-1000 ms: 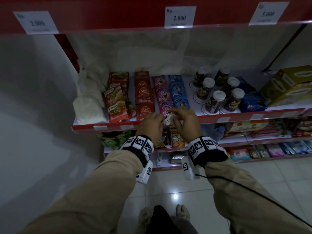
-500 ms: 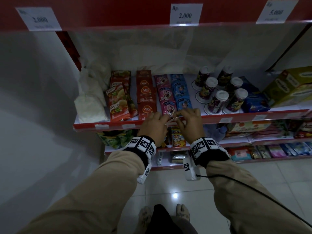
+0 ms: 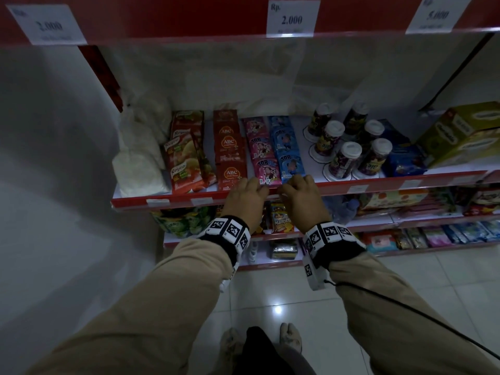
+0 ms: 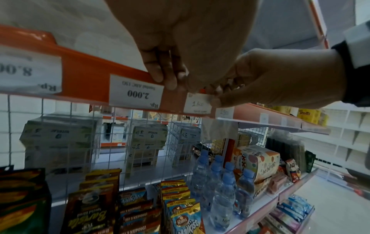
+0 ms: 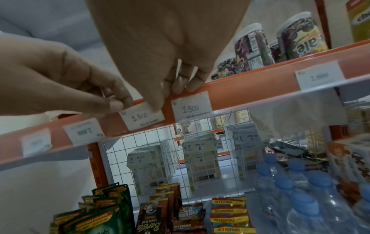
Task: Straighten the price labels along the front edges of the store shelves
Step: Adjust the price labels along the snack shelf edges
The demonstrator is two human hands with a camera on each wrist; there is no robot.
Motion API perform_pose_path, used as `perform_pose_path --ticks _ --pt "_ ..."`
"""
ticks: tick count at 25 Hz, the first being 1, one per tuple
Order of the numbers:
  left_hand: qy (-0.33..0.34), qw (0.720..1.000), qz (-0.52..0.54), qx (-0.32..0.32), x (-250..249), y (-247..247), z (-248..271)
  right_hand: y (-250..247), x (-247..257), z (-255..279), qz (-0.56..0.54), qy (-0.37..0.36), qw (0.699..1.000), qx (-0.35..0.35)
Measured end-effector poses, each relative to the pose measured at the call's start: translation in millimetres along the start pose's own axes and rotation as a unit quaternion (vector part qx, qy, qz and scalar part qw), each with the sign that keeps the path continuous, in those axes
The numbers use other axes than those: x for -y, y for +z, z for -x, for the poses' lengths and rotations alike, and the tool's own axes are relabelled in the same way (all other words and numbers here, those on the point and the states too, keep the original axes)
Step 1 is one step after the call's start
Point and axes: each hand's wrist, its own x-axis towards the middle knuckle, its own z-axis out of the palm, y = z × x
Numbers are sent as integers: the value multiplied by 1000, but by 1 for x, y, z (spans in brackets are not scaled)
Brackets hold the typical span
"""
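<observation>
A small white price label marked 1.500 (image 5: 143, 118) (image 4: 197, 103) sits slightly tilted on the red front rail (image 3: 378, 184) of the middle shelf. My left hand (image 3: 259, 189) pinches its upper left corner (image 5: 115, 105). My right hand (image 3: 284, 190) holds its upper right corner with the thumb, its fingers (image 5: 186, 83) curled over the rail's top. In the head view both hands hide the label. A second 1.500 label (image 5: 192, 107) sits straight just to its right, and a 2.000 label (image 4: 136, 93) to its left.
Sachets (image 3: 230, 158), lidded cups (image 3: 346, 158) and yellow boxes (image 3: 460, 133) fill the shelf right behind the rail. Water bottles (image 5: 296, 182) and snack packs (image 4: 180, 205) stand on the shelf below. The upper shelf carries large labels (image 3: 292, 18). A white wall (image 3: 54, 158) is at left.
Both hands have come down from above the shelf edge, bringing the loose label onto the front of the rail. The hands now rest against the rail, closer together.
</observation>
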Motion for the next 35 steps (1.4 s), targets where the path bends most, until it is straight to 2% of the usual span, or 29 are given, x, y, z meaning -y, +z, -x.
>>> perform_pose_path --ticks 8,22,27,31,35 --pt "11 1000 1 -10 3 3 2 2 4 3 15 1 999 -38" --pt "10 1000 20 -19 5 7 5 -3 6 5 31 24 999 20" --pt "5 998 59 -22 7 1 11 -13 9 7 -9 34 999 19" --pt "-11 999 52 1 1 -5 15 -13 25 6 4 20 998 58" --pt "-70 997 16 13 15 -7 28 -10 34 4 -3 17 998 58"
